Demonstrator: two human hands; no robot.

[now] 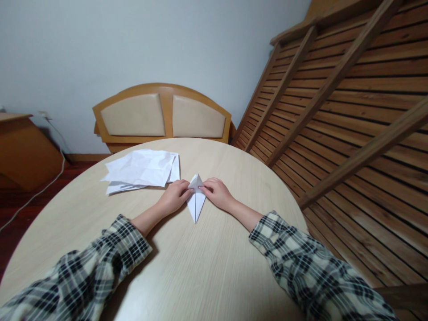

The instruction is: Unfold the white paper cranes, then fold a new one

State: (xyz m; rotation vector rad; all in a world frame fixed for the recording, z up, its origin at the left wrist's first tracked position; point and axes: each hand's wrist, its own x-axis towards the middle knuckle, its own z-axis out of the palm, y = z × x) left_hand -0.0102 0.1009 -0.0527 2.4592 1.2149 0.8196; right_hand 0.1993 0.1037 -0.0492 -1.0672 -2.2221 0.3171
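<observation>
A small piece of folded white paper (195, 206) lies on the round table, shaped like a narrow kite with one point toward me and a seam down its middle. On its left edge, the thumb and fingers of my left hand (175, 195) are closed. My right hand (217, 192) pinches the opposite edge near the upper half, its thumb on the paper. The tips of some fingers are hidden behind the paper's sides. A loose stack of creased white paper sheets (142, 168) lies beyond my left hand, to the left.
The pale round wooden table (200, 276) fills the middle. Behind it stands a headboard (169, 118) with two cream panels, against the wall. A slatted wooden frame (334, 116) leans at the right. A white cable (55, 183) runs down beside a wooden cabinet (26, 151) at the left.
</observation>
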